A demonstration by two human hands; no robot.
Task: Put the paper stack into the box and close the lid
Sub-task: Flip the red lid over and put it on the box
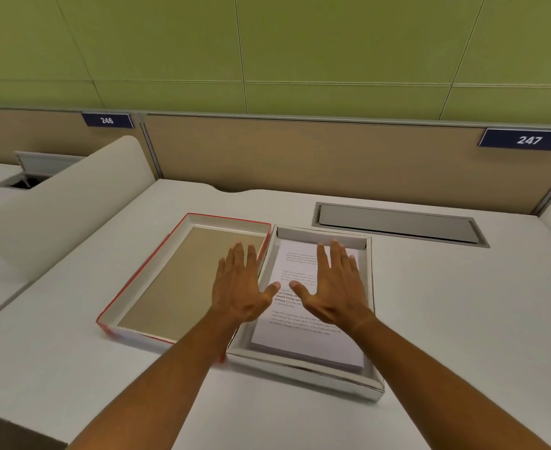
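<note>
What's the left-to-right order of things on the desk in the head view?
Curved white divider → red-edged lid, lying open side up → left hand → right hand, over the paper stack in the box → grey cable hatch, further back.

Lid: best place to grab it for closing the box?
Grip the lid by its two long red-edged walls, one hand per side, coming from above. It lies open side up, left of the box, so it must be flipped before it goes over the paper stack. Both hands are open and hold nothing.
</note>
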